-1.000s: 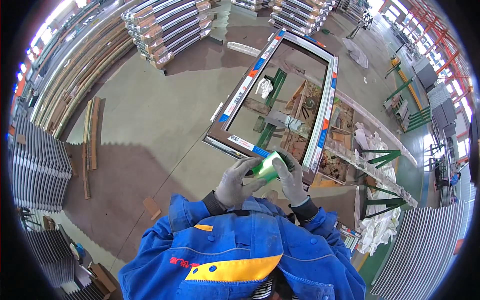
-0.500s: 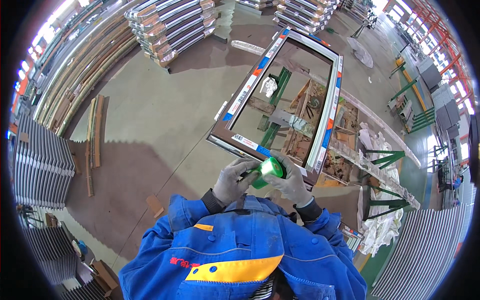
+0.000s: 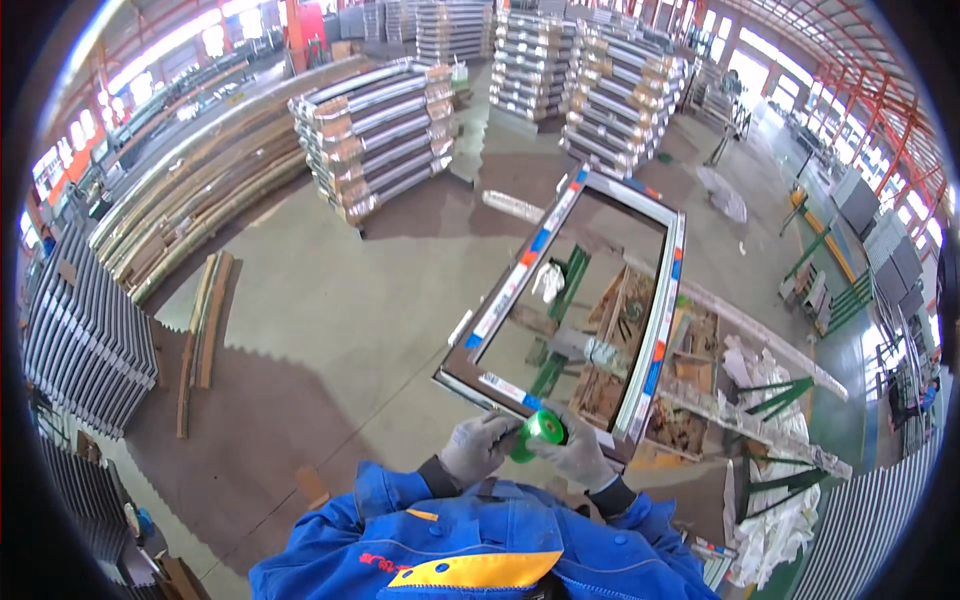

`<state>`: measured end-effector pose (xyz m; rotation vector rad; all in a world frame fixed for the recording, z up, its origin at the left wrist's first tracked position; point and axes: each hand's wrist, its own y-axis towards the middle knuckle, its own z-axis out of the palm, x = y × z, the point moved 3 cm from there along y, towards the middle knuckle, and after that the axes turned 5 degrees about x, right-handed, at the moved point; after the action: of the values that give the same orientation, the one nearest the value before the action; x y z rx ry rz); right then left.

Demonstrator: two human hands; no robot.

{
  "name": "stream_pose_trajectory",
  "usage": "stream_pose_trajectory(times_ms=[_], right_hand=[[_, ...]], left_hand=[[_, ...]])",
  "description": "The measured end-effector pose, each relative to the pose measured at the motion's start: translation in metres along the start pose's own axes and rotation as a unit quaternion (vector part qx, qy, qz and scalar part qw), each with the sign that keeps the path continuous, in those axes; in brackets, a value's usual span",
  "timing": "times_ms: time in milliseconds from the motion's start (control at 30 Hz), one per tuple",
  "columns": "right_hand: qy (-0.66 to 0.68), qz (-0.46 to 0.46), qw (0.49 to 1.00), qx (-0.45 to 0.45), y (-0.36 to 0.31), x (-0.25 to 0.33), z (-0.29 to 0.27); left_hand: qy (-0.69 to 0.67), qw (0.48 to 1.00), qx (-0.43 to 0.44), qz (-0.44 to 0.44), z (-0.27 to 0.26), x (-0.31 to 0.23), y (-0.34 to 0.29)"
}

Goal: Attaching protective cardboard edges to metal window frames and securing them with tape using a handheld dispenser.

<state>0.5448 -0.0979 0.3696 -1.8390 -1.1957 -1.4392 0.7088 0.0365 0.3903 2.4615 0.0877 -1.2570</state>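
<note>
In front of my chest I hold a roll of shiny green tape (image 3: 545, 430) between both gloved hands. My right hand (image 3: 584, 455), in a grey glove, is wrapped round the roll's right side. My left hand (image 3: 477, 449), gloved alike, has its fingers pinched together at the roll's left edge; whether a loose tape end lies in them cannot be made out. Just beyond my hands lies a large rectangular brown and silver frame (image 3: 459, 366), with blue, orange and white film strips along its sides.
Green stands (image 3: 785, 395) and wrapped beams (image 3: 745, 428) lie under and right of the frame. A wooden crate (image 3: 700, 365) with scraps shows through and beside it. Stacked wrapped frames (image 3: 375, 140) stand farther off. Long profiles (image 3: 215, 160) and two loose strips (image 3: 205, 320) lie left.
The view has tilted up, so the frame and my hands sit lower in it. The tape roll has turned, its end now facing up more; both hands stay on it.
</note>
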Motion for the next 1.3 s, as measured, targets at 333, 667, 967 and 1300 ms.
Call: stream_pose_trajectory(times_ms=[333, 667, 967, 1300], right_hand=[[-0.002, 0.024, 1.0, 0.016, 0.008, 0.017, -0.005], [-0.05, -0.022, 0.997, 0.049, 0.01, 0.007, -0.002], [-0.059, -0.033, 0.997, 0.044, 0.009, 0.011, 0.001], [-0.015, 0.01, 1.0, 0.013, 0.002, -0.005, -0.004]], left_hand=[[0.011, 0.999, 0.038, 0.007, 0.0, 0.011, 0.003], [0.13, 0.985, 0.112, -0.012, -0.001, 0.02, 0.004], [0.13, 0.989, 0.068, 0.019, -0.007, 0.009, 0.005], [-0.025, 0.999, 0.035, 0.014, 0.002, 0.004, 0.003]])
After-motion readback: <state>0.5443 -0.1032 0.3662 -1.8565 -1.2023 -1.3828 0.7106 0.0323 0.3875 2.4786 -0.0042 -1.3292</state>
